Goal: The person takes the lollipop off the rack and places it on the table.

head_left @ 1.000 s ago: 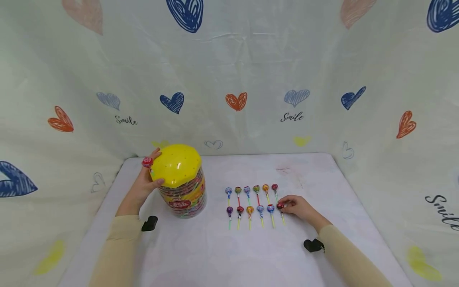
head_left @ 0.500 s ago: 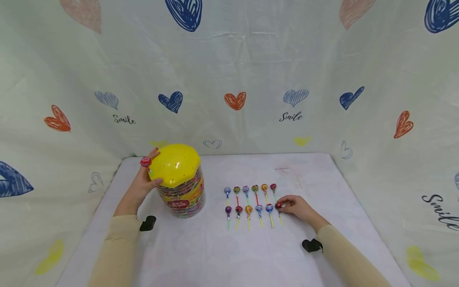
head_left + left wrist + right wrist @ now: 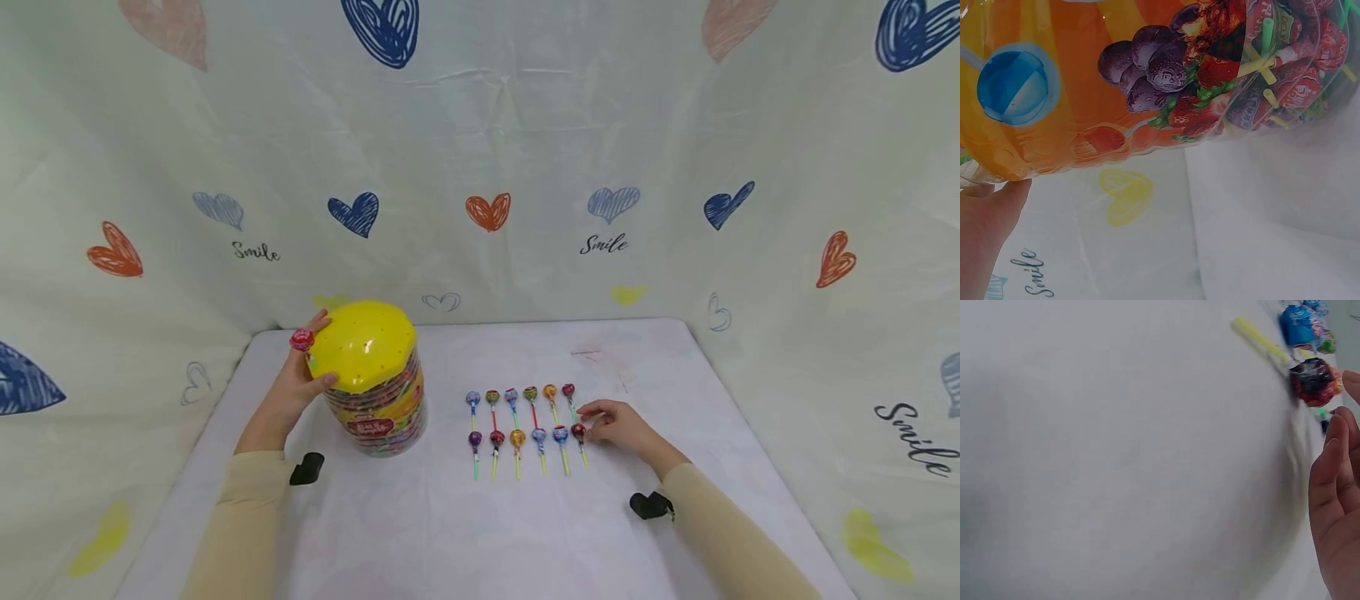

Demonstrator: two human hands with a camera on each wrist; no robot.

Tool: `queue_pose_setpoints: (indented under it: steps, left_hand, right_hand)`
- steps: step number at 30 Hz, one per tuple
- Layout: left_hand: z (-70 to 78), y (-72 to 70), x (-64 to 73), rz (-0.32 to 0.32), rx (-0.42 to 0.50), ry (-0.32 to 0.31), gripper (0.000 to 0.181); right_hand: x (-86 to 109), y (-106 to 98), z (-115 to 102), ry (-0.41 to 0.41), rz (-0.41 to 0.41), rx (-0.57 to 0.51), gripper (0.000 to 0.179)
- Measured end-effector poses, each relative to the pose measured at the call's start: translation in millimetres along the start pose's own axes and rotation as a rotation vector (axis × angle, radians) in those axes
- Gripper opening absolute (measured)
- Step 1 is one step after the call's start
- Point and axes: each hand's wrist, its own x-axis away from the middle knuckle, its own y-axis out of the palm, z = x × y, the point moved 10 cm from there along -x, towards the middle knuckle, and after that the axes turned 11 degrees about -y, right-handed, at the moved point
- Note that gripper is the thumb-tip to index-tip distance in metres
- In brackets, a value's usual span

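My left hand (image 3: 288,396) grips a big clear plastic jar (image 3: 386,429) by its yellow lid (image 3: 367,346), thumb in front and fingers behind. The jar, tilted, is packed with wrapped lollipops; its orange label (image 3: 1085,106) shows grapes and strawberries. A red lollipop (image 3: 302,339) shows between that hand and the lid. Wrapped lollipops lie in two rows on the table, heads away from me. At the right end of the near row is a dark red lollipop (image 3: 578,432) with a yellow stick. My right hand (image 3: 618,427) hovers just right of it, fingertips apart from its head (image 3: 1315,382).
A white table (image 3: 487,533) lies beneath everything, with a faint reddish mark (image 3: 592,354) near its back. A white curtain (image 3: 420,133) printed with hearts and "Smile" hangs behind and at both sides. Black wrist devices (image 3: 651,505) are on both sleeves.
My right hand has let go of the dark red lollipop, which lies in line at the near row's end. The left hand keeps its grip on the jar.
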Motion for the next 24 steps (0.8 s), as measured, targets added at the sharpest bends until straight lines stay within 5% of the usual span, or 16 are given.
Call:
queue_pose_setpoints:
  steps: [8, 16, 24]
  left_hand:
    - [0.6, -0.3, 0.9, 0.001, 0.022, 0.006, 0.070]
    - [-0.1, -1.9, 1.9, 0.016, 0.021, -0.022, 0.071]
    - [-2.3, -0.9, 1.6, 0.016, 0.019, -0.026, 0.071]
  right_hand:
    - [-18.6, 1.4, -68.2, -0.179, 0.010, -0.081, 0.033]
    - [-43.1, 29.2, -147.8, -0.326, -0.030, -0.135, 0.028]
    - [-58.8, 60.1, -204.9, -0.407, -0.040, -0.212, 0.025]
